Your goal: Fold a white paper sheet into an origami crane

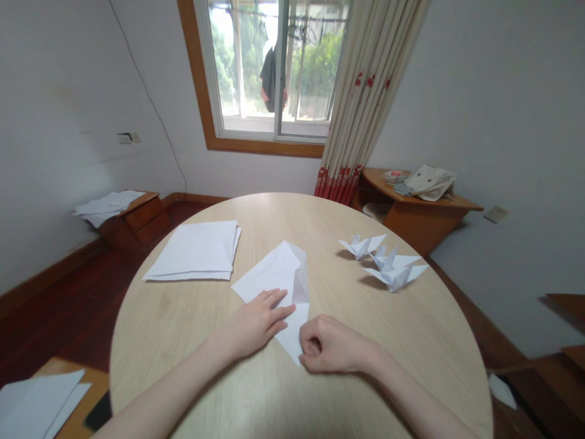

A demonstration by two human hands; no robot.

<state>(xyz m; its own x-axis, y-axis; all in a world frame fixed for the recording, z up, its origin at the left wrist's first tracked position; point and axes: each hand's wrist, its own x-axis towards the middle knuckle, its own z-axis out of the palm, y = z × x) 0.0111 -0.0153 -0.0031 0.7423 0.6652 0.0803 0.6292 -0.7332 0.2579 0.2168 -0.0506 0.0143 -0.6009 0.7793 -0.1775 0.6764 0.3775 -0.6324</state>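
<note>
A partly folded white paper sheet (278, 274) lies in the middle of the round wooden table (402, 341). My left hand (256, 320) lies flat on its near left part, fingers stretched out and pressing it down. My right hand (331, 344) is curled into a loose fist at the paper's near right edge, its fingertips pinching or pressing the fold there. A stack of flat white sheets (196, 250) sits to the left of the folded paper. Three folded paper cranes (386, 262) stand at the table's right side.
A window (269, 67) and a curtain (365, 91) are behind the table. A low wooden shelf (411, 213) with a bag stands at the right, a small cabinet (132, 216) with papers at the left. More white sheets (36, 399) lie at the lower left.
</note>
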